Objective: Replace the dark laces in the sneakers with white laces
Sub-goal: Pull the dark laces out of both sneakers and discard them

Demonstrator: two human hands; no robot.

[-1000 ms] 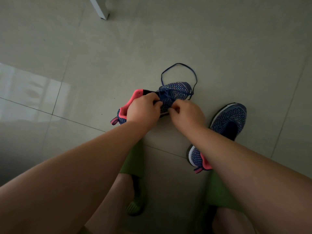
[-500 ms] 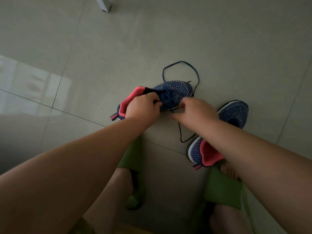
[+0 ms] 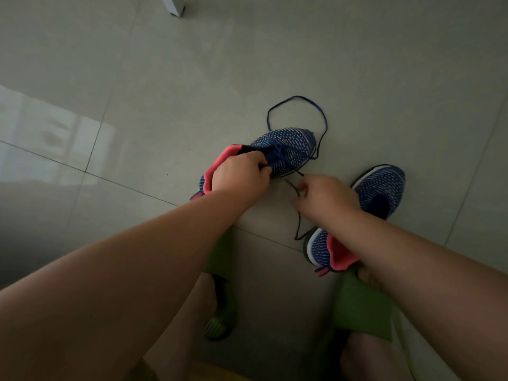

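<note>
A blue knit sneaker with pink lining (image 3: pixel 288 147) is tilted up off the grey floor, and my left hand (image 3: pixel 239 177) grips it at the tongue. Its dark lace (image 3: pixel 297 99) loops over the floor beyond the toe and runs back down the shoe's right side. My right hand (image 3: pixel 321 196) pinches that lace just right of the shoe, and the loose end hangs down to the floor. The second blue sneaker (image 3: pixel 379 188) lies on the floor to the right, partly under my right forearm. No white laces show.
Grey floor tiles spread all around. A white furniture leg (image 3: pixel 173 5) stands at the top edge. My feet in green slippers (image 3: pixel 220 320) are below the hands, close to the second sneaker's heel.
My right hand has moved right and towards me, away from the shoe, drawing more dark lace out. The left hand keeps its grip on the shoe.
</note>
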